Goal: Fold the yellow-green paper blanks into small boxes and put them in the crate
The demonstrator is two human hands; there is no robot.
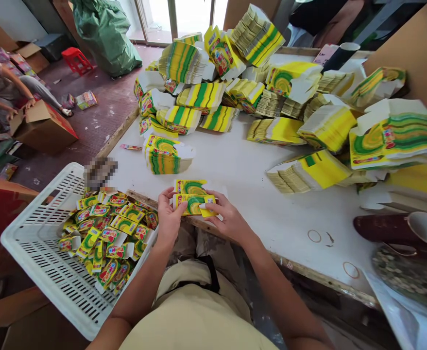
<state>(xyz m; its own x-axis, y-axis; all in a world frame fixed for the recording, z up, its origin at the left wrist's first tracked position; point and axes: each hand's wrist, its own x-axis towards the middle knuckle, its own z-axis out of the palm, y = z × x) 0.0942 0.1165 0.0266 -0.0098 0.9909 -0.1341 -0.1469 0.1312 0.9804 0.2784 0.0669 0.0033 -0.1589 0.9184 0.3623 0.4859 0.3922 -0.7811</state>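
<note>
My left hand (167, 216) and my right hand (226, 218) both grip a small yellow-and-green carton (193, 203) at the near edge of the white table (242, 180). The left fingers pinch its left end, and the right thumb and fingers close on its right flap. A second flat carton blank (190, 185) lies on the table just behind it. A short stack of flat blanks (164, 155) stands a little farther back.
A white slotted crate (40, 233) at my left holds several folded cartons (106, 233). Many stacks of flat blanks (308, 121) cover the far and right table. Rubber bands (314, 236) and a cup (426, 228) lie at right. Another person (2, 87) handles a cardboard box (45, 126) on the floor.
</note>
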